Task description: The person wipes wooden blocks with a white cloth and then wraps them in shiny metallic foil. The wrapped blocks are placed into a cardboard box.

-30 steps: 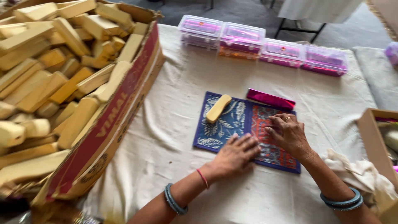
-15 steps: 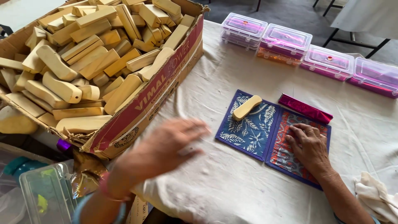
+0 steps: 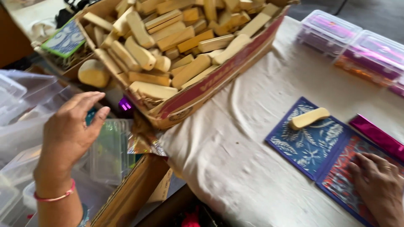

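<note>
My left hand (image 3: 69,130) hovers with fingers spread loose, gripping nothing, over clear plastic boxes (image 3: 107,151) beside the counter (image 3: 235,159). My right hand (image 3: 378,187) presses flat on the red patterned sheet (image 3: 345,176), beside the blue printed sheet (image 3: 309,145) bearing a pale wooden block (image 3: 309,118). Farther off sits the red-banded cardboard box of wood blocks (image 3: 219,82), then pink-lidded containers (image 3: 328,31)

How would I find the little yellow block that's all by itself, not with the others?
Start at the big cardboard box heaped with wooden blocks, then look right across the white cloth to the open blue patterned folder. The small pale block lies alone on its left page, rounded at the ends, unlike the piled ones.
</note>
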